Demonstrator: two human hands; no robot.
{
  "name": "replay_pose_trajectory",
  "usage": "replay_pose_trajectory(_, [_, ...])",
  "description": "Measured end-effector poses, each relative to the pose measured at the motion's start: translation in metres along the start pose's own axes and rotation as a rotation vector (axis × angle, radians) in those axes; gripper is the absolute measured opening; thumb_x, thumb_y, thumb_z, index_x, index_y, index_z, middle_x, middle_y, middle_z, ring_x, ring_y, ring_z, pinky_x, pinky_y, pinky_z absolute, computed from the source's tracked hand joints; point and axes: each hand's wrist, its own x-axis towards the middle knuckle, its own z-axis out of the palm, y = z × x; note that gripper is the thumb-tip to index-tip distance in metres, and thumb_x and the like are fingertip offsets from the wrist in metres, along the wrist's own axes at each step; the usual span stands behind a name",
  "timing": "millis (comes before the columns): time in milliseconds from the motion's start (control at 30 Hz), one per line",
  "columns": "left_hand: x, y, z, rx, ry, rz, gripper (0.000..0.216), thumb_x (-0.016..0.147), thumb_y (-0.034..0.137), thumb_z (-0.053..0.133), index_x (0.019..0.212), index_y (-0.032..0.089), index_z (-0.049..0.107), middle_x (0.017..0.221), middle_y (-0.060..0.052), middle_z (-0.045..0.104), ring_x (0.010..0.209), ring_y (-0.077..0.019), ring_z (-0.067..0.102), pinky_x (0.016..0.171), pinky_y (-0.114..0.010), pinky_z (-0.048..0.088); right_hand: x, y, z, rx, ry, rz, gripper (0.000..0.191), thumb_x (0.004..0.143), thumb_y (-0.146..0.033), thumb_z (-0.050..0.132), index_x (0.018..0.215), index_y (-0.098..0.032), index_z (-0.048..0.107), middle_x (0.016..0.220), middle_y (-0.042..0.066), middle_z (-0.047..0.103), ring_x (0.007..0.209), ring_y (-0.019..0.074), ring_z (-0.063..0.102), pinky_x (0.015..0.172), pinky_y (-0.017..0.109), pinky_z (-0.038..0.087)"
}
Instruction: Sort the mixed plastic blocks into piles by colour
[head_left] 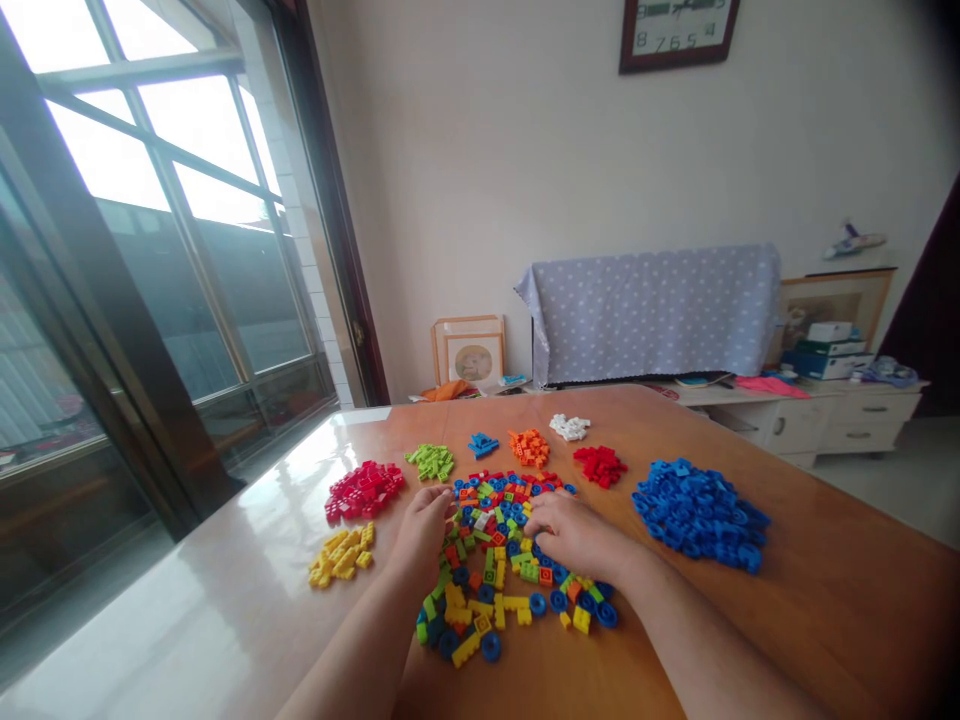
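Note:
A mixed pile of toy building bricks (499,577) and small blue wheel-like rings (490,647) lies spread on the table between my forearms. My left hand (426,522) is at the pile's left edge, its fingertips pinched together; anything between them is too small to make out. Over the right part of the pile, my right hand (568,527) has its fingers curled down and closed, and they hide what they hold, if anything. Nearest to my left hand are a crimson brick heap (365,491) and a yellow brick heap (342,556).
Behind the mixed pile are lime green (430,461), small blue (483,445), orange (529,448), white (570,427) and red (600,466) heaps. A large heap of blue pieces (700,512) sits at the right of the wooden table (840,590). Glass doors stand left.

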Motion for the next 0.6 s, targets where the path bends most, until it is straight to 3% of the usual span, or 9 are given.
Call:
replay_pose_trajectory(200, [-0.001,0.003,0.0,0.037,-0.035,0.033,0.043,0.069,0.047,0.071,0.1,0.017,0.065,0.105,-0.011,0.069,0.098,-0.0242,0.064,0.083,-0.035,0.047,-0.001,0.017,-0.007,0.016,0.03,0.077,0.022,0.07,-0.011,0.056,0.074,-0.022,0.074,0.088,0.002,0.071,0.093,0.0192,0.06,0.086,0.025,0.042])
replay_pose_trajectory(433, [-0.004,0.011,-0.003,0.088,-0.044,0.044,0.037,0.072,0.044,0.067,0.097,0.016,0.062,0.1,-0.011,0.068,0.095,-0.0241,0.064,0.08,-0.034,0.046,-0.005,0.033,-0.012,0.071,0.061,0.223,0.026,0.074,-0.017,0.055,0.088,-0.024,0.074,0.092,0.001,0.073,0.083,0.017,0.063,0.071,0.023,0.041])
replay_pose_trajectory(600, [-0.004,0.009,-0.003,0.164,-0.067,0.099,0.037,0.073,0.046,0.066,0.096,0.017,0.063,0.096,-0.009,0.068,0.091,-0.0234,0.063,0.074,-0.031,0.045,-0.006,0.048,-0.019,0.108,0.172,0.344,0.026,0.079,-0.02,0.053,0.094,-0.024,0.073,0.09,0.001,0.074,0.081,0.0162,0.063,0.068,0.023,0.039])
